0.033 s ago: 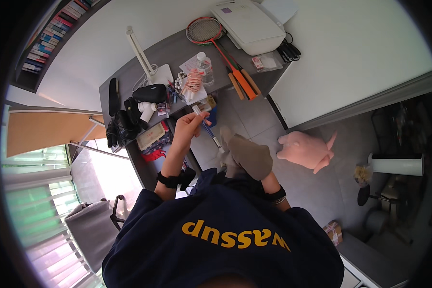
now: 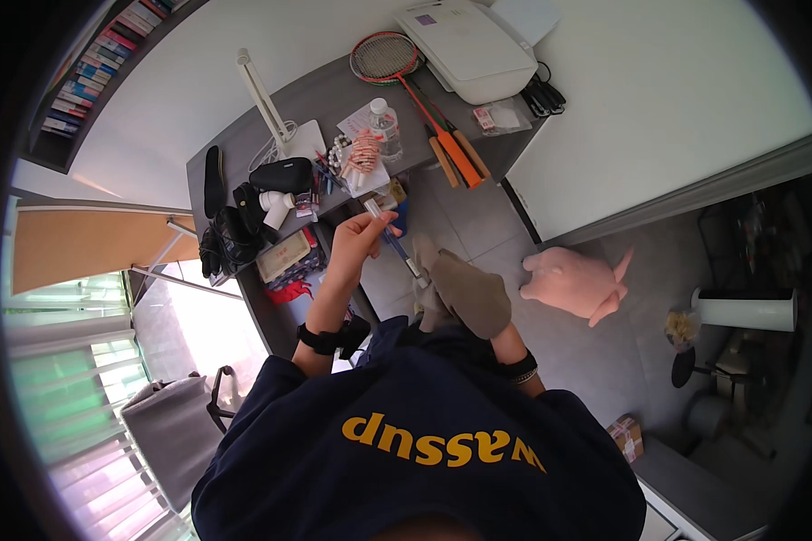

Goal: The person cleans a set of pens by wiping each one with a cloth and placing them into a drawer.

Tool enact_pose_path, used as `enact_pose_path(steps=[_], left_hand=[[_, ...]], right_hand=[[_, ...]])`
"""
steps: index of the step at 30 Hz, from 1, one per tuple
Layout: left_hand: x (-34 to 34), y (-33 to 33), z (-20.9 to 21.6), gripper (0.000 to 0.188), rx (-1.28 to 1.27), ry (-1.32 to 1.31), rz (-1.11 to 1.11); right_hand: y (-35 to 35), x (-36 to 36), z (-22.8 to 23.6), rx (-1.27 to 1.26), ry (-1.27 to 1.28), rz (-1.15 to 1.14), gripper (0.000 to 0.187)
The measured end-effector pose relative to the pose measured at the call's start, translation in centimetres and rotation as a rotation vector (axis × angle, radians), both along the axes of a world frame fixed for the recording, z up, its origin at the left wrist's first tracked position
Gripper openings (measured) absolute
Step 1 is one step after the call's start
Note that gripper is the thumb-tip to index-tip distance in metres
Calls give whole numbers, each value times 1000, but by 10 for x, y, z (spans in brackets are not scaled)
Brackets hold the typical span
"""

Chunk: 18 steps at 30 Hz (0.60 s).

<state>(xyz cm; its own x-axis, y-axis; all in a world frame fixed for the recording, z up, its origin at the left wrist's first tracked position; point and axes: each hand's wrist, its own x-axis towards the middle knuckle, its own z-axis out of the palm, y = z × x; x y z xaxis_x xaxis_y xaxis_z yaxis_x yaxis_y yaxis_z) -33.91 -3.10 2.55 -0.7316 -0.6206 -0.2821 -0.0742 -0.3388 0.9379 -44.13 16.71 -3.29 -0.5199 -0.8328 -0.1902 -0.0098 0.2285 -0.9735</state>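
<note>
My left hand (image 2: 361, 239) is closed, thumb and fingers pinching a slim blue-and-clear pen-like stick (image 2: 397, 245). The stick slants down to the right, and its pale lower end lies close beside a taupe cloth item (image 2: 471, 293). Whether the two touch, I cannot tell. That soft item covers my right hand, so its fingers are hidden; only the wrist and a dark wristband (image 2: 520, 367) show below it. A black strap (image 2: 329, 339) circles my left wrist.
A grey desk (image 2: 320, 86) stands ahead, bearing a lamp (image 2: 260, 95), a plastic bottle (image 2: 385, 131), badminton rackets (image 2: 424, 104) and a printer (image 2: 469, 50). A pink plush toy (image 2: 573, 281) lies on the tiled floor to the right. An office chair (image 2: 167, 428) stands at the left.
My left hand has shifted slightly to the right, and the stick's lower end has moved a little closer to the cloth item. The covered right hand looks nearly unmoved.
</note>
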Motion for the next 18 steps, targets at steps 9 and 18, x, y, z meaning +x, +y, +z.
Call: enact_pose_path(steps=[9, 18], left_hand=[[-7, 57, -21, 27, -143, 114, -86], [11, -30, -66, 22, -95, -43, 178]], right_hand=[[-2, 1, -14, 15, 46, 50, 31], [-9, 6, -31, 19, 173, 67, 31]])
